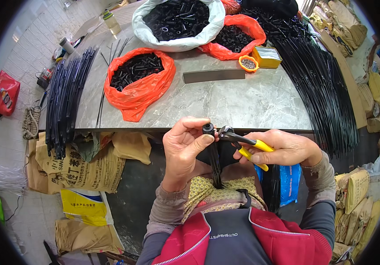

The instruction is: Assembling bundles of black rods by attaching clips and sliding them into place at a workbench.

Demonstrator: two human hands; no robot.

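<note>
In front of my lap, my left hand (183, 148) pinches a black rod (215, 168) just below its round black end piece (208, 128), thumb and forefinger closed on it. The rod stands upright and runs down toward my patterned apron (198, 194). Yellow-handled pliers (263, 145) lie in the grip of my right hand (285, 148), fingers wrapped round the handles. Their dark metal jaws point left, close beside the end piece; whether they touch it or grip some tiny part, I cannot tell.
On the grey table (252, 101) lies a flat dark strip (214, 76). A red bag (139, 95), a white bag (139, 24) and another red bag (258, 28) hold black parts. Bundles of black rods (68, 97) flank both sides. An orange-rimmed dish (248, 70) adjoins a yellow box (267, 62).
</note>
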